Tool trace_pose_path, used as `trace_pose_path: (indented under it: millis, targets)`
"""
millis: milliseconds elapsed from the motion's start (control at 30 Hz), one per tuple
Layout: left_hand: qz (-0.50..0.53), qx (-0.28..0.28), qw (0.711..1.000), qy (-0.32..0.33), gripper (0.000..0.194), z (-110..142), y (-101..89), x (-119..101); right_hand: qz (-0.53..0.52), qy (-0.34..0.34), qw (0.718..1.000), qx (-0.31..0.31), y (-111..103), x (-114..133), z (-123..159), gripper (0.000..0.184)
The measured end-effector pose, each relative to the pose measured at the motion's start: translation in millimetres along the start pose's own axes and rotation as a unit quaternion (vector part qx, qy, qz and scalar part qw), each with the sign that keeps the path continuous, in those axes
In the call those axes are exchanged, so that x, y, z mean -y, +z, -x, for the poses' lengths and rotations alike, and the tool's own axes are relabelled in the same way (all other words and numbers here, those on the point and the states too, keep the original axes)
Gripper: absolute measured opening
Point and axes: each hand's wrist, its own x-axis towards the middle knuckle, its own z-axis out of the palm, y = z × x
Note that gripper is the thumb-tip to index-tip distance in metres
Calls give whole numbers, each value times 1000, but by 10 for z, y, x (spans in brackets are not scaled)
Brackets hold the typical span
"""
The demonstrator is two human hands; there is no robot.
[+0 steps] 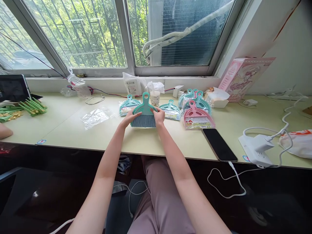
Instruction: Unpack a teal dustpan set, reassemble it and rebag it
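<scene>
A small teal hand brush (144, 112) with grey-blue bristles lies flat on the pale green desk (73, 130), its looped handle pointing away from me. My left hand (130, 117) grips its left side and my right hand (159, 116) grips its right side. Wrapped teal brush-and-dustpan sets lie just behind it, one on the left (126, 105) and one on the right (171, 110). A pink wrapped set (197, 119) sits further right, with more teal sets (193, 99) behind it.
An empty clear plastic bag (96, 117) lies left of the brush. A black phone (219, 144) on a white cable sits at the desk's front edge, beside a white charger (257, 149). Green sticks (32, 106) lie far left. A pink box (243, 76) leans at the back right.
</scene>
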Motion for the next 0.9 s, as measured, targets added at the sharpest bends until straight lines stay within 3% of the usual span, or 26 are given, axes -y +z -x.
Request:
trace_pose_path:
  millis: [100,200,333,400,500,567,733,900]
  targets:
    - [22,-21,999,-22,56,-17,-85,61,-52,-43,997,48,-42,-9,-69,47]
    - [93,-117,989,-13,58,-59,-175,117,-68,-47,992,93,-107,-27,-131,54]
    - [195,-255,947,0,63,-100,-297,154,77,-37,988,126,-94,-78,-96,48]
    - [220,-319,922,-2,58,-101,-343,164,222,-86,959,152,-29,-102,-10,41]
    - [235,-388,891,-31,49,-90,-372,181,391,-143,885,208,71,-123,132,46]
    - [238,-406,881,-48,46,-84,-372,193,419,-150,862,242,101,-126,179,42]
    - [247,-408,877,-55,44,-89,-367,219,337,-168,875,303,76,-125,111,16]
    - [235,-402,883,-51,43,-104,-370,244,284,-131,894,322,83,-140,72,33]
